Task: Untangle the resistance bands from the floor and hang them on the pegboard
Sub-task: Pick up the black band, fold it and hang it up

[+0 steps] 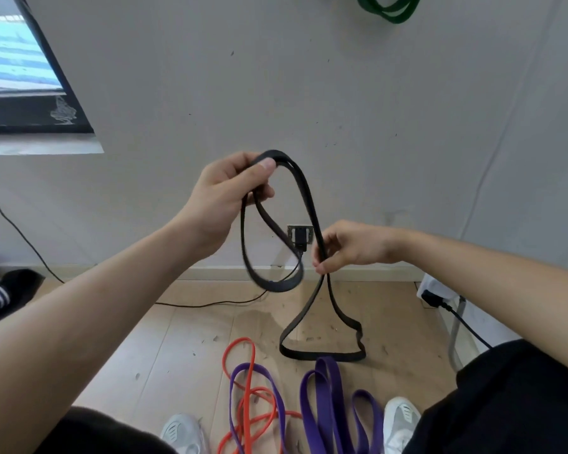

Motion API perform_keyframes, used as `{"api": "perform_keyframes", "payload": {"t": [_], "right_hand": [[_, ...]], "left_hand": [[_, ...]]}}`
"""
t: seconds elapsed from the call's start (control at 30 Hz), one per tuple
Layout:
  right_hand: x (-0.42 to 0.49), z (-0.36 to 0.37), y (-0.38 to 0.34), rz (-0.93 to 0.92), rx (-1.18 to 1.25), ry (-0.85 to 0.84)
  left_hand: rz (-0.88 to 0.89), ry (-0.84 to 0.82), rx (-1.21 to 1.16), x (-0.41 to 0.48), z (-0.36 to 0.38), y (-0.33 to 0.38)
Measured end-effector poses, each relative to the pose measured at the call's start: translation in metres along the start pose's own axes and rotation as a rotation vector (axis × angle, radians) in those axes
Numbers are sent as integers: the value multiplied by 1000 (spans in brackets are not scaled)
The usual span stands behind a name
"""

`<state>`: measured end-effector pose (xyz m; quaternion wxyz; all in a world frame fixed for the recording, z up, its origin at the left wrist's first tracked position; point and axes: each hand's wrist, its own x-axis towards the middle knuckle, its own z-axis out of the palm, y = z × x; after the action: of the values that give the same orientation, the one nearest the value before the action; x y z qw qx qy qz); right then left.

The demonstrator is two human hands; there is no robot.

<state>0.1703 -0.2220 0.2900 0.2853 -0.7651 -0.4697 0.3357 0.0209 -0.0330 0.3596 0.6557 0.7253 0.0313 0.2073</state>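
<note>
Here, the person holds one black band [310, 198] up in front of the wall [309, 93]. The left hand [230, 194] is up and to the left of the wall socket [298, 239]. Its fingers are curled round the top of the band and the thumb presses on it, so the top cannot slip down.

The right hand [351, 247] is just to the right of the socket. Its fingertips pinch two strands of the band together. I think this keeps those strands side by side while the twists get sorted out.

A small loop hangs from the left hand, just left of the socket. It looks blurry, so it may be swinging. Below the socket the long end of the band drops down, and its bottom lies on the floor [177, 339]. Holding the band high lets its own weight pull it straight. That shows where it crosses over itself.

Further below the socket, near the shoes [400, 421], an orange band [250, 371] and purple bands [328, 388] lie in a tangle on the floor. They are not sorted yet.

High above the socket and to the right, a green band [391, 14] hangs on the wall. What holds it is cut off at the top, so I cannot see the pegboard. I guess the black band goes up there once it is one clean loop.
</note>
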Motion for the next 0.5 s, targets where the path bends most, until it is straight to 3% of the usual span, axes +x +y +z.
{"api": "perform_keyframes", "payload": {"t": [0.23, 0.5], "right_hand": [[-8, -24, 6, 80, 226, 168], [-19, -44, -17, -169, 403, 523]], "left_hand": [[-124, 160, 82, 3, -14, -9], [-342, -14, 497, 1, -26, -34]]}}
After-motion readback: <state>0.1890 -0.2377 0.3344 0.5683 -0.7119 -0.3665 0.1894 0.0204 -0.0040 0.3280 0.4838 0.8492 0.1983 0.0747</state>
